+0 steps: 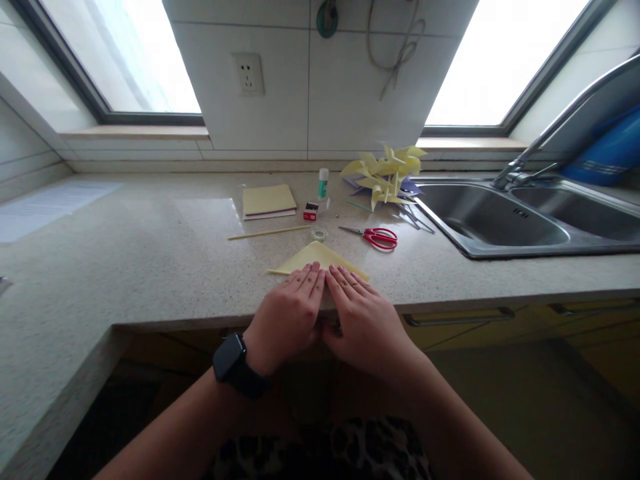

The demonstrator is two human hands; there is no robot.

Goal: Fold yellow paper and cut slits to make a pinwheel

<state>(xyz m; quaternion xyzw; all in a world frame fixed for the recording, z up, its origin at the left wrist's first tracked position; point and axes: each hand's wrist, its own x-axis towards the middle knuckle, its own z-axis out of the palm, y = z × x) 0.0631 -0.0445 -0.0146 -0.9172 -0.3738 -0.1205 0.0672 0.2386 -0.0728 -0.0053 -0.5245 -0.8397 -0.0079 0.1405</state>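
A sheet of pale yellow paper [316,253], folded into a triangle, lies on the counter near its front edge, with its peak pointing away from me. My left hand [290,310] rests on the near, folded side, fingers stretched out and flat. Beside it, my right hand [367,317] lies on the same edge with its fingers extended too, and the fingertips of both hands nearly meet at the middle. The fingers hide part of the fold. Just beyond the peak sits a small roll of clear tape [319,235].
Behind the paper are a thin stick [270,233], red-handled scissors [381,238], a small red box [311,212], a glue stick [323,183] and a stack of square paper [270,201]. Yellow paper pinwheels [385,175] lie beside the steel sink [470,252].
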